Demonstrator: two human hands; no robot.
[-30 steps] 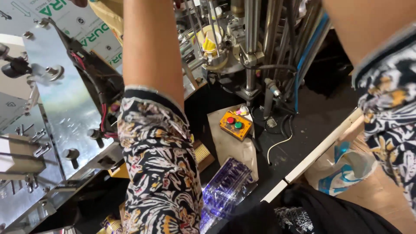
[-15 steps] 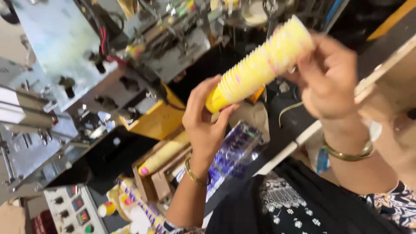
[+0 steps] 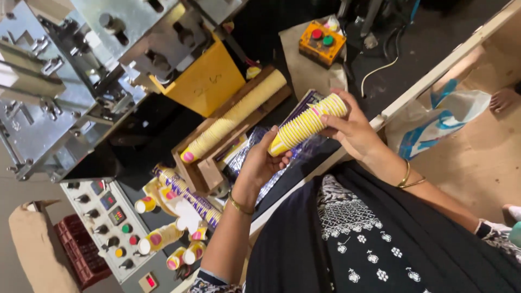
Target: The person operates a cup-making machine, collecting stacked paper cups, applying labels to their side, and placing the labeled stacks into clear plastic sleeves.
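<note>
A short stack of yellow paper cups lies crosswise between both hands, just above my lap. My left hand cups the open lower-left end of the stack from below. My right hand grips the upper-right end, with fingers wrapped over it. Beneath the hands lies a shiny purple plastic sleeve. To the left, a longer stack of yellow cups rests in a brown wooden trough.
A metal machine with a yellow block fills the upper left. A grey control panel with knobs sits lower left, with loose small cups beside it. An orange button box sits at the top. A wooden rail runs diagonally on the right.
The stack of cups has come down from up by the machine to just above my lap. It looks shorter now. The view has tilted down toward the trough and control panel.
</note>
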